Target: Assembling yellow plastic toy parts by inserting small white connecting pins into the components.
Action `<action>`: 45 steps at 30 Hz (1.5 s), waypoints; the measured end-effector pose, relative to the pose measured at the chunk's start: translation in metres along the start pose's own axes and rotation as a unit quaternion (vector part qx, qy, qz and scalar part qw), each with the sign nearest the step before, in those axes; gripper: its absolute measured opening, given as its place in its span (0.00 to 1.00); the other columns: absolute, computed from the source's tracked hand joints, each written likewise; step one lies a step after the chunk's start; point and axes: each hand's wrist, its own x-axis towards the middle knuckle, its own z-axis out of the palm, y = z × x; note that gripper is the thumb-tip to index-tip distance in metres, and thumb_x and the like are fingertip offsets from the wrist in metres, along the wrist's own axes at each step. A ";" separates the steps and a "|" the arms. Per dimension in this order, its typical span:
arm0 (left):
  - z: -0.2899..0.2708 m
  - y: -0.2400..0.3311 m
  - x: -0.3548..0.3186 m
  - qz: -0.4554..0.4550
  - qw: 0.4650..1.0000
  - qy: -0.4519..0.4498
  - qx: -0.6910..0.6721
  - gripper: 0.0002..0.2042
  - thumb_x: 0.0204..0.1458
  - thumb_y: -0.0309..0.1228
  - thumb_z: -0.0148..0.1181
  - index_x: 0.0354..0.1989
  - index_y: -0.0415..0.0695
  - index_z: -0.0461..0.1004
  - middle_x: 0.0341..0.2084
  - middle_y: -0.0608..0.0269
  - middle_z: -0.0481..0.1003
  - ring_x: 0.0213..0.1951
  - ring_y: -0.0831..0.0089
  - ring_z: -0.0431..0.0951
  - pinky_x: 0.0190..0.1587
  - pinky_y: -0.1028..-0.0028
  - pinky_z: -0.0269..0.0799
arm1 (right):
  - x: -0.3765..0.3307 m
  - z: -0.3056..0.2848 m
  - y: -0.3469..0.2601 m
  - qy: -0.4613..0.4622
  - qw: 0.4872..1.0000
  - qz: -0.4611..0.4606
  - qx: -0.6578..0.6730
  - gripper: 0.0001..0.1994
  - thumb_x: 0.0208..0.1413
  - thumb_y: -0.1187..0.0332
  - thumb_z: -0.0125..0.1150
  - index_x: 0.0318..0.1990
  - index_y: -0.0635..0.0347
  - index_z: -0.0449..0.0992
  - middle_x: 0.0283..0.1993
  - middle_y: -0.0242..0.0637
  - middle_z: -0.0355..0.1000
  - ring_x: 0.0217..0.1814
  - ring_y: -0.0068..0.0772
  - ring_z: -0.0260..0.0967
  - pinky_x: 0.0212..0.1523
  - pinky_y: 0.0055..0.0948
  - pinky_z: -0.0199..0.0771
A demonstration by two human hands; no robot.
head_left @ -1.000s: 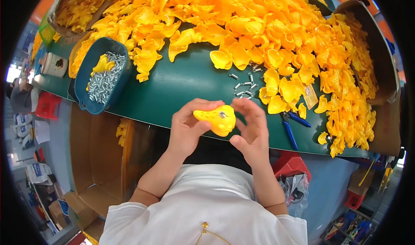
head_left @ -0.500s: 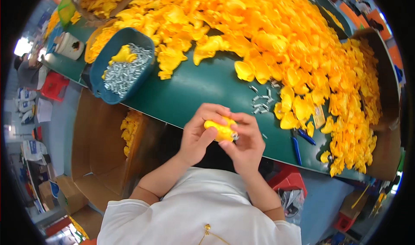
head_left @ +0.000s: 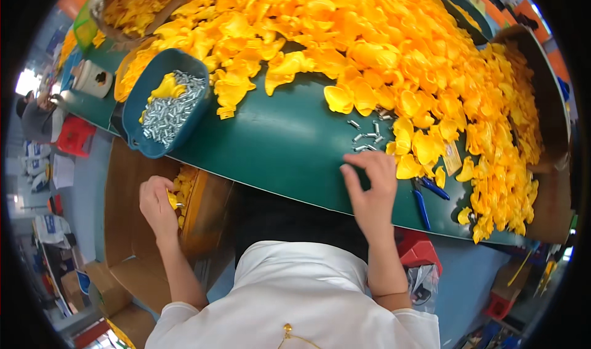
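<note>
L hand [head_left: 157, 202], over box [head_left: 123, 219], has yellow pc [head_left: 173, 199] against it (can't tell if pinched); R hand [head_left: 377, 186] spread over table [head_left: 277, 139], nr pins [head_left: 375, 128].

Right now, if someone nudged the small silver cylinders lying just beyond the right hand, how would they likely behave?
The small silver cylinders would probably roll or scatter, being round-sided and loose on the smooth-looking green table. Their metallic shine suggests they are stiff, unlikely to bend. Being small and glossy, they may be slippery to pinch.
</note>
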 end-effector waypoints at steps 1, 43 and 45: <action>0.002 0.003 0.003 0.005 1.000 -0.006 -0.004 0.24 0.61 0.42 0.38 0.22 0.37 0.70 0.25 0.57 0.71 0.30 0.67 0.71 0.37 0.72 0.65 | 0.005 -0.006 0.005 0.004 1.000 0.018 -0.022 0.07 0.44 0.75 0.63 0.33 0.59 0.75 0.32 0.38 0.68 0.38 0.40 0.62 0.42 0.33 0.62; 0.073 0.176 0.011 0.138 0.896 -0.218 -0.362 0.10 0.48 0.15 0.53 0.37 0.39 0.76 0.25 0.59 0.73 0.28 0.71 0.73 0.31 0.78 0.66 | 0.016 -0.009 -0.022 -0.101 0.948 0.049 0.297 0.06 0.46 0.82 0.61 0.34 0.69 0.76 0.34 0.37 0.71 0.36 0.24 0.71 0.38 0.19 0.74; 0.075 0.176 0.009 0.146 0.894 -0.222 -0.361 0.10 0.48 0.15 0.53 0.37 0.39 0.76 0.26 0.58 0.73 0.28 0.71 0.73 0.30 0.78 0.66 | 0.016 -0.011 -0.023 -0.108 0.936 0.120 0.311 0.06 0.47 0.81 0.61 0.34 0.69 0.76 0.33 0.37 0.71 0.36 0.23 0.71 0.37 0.19 0.74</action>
